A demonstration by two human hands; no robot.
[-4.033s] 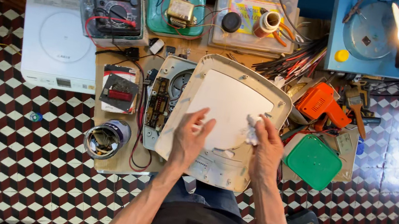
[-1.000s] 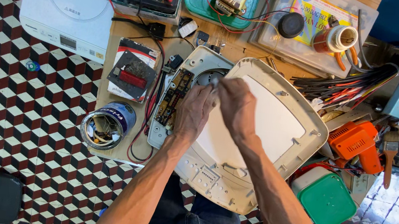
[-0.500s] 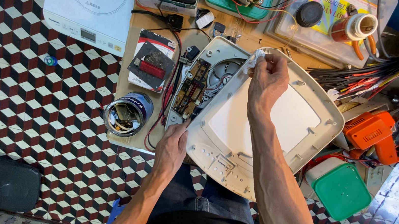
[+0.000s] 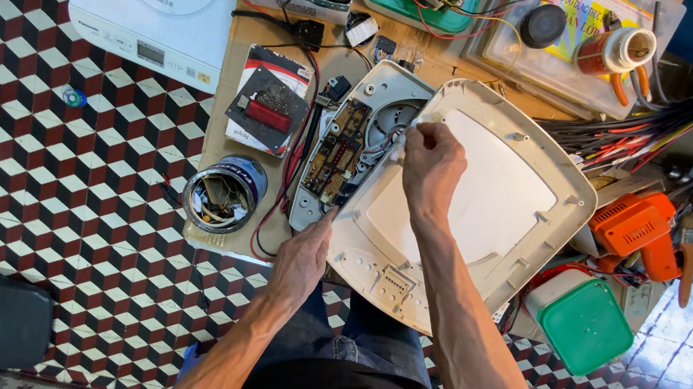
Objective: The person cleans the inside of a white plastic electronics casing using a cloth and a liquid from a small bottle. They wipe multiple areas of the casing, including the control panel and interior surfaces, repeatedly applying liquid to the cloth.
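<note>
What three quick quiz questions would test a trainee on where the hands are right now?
1. True or false: the right hand presses a small white cloth at the upper left edge of the beige cover panel.
2. The left hand rests at: A) the round tin, B) the panel's lower left edge, C) the green-lidded box.
3. What lies exposed just left of the panel, in the opened housing?

Key
1. True.
2. B.
3. A circuit board.
</note>
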